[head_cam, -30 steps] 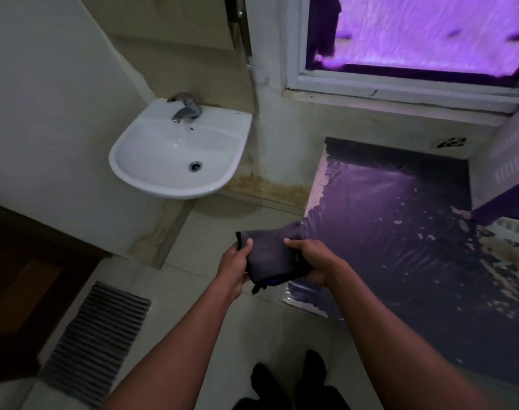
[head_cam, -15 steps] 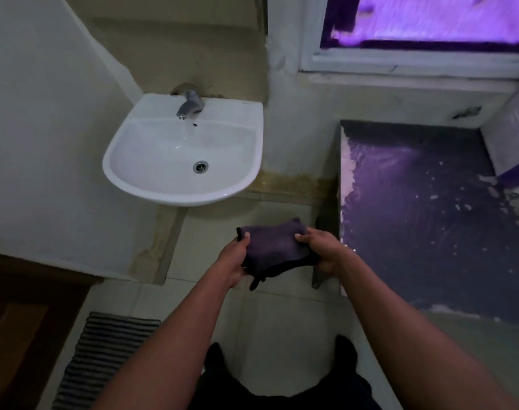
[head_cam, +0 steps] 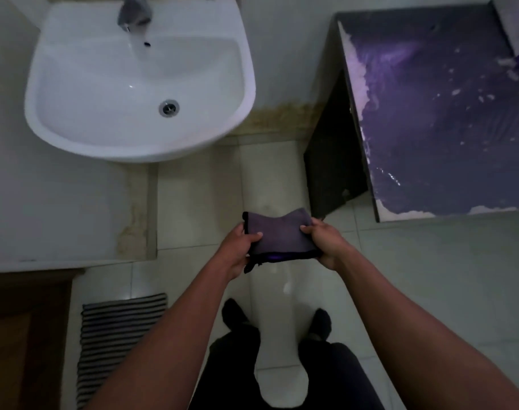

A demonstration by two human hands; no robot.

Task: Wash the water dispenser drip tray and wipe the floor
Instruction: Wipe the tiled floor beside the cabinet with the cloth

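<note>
A folded dark grey cloth (head_cam: 277,235) with a black edge is held in front of me, above the pale tiled floor (head_cam: 199,208). My left hand (head_cam: 241,247) grips its left side and my right hand (head_cam: 326,241) grips its right side. A wet patch shines on the floor tiles just below the cloth. The drip tray is not in view.
A white wall basin (head_cam: 45,93) with a metal tap (head_cam: 134,11) hangs at the upper left. A dark worn-topped cabinet (head_cam: 447,113) stands at the right. A striped mat (head_cam: 119,335) lies at the lower left beside a brown door. My dark-socked feet (head_cam: 234,313) stand below.
The view has tipped downward and drawn closer to the basin and floor. Both hands keep hold of the cloth, which sits lower in view.
</note>
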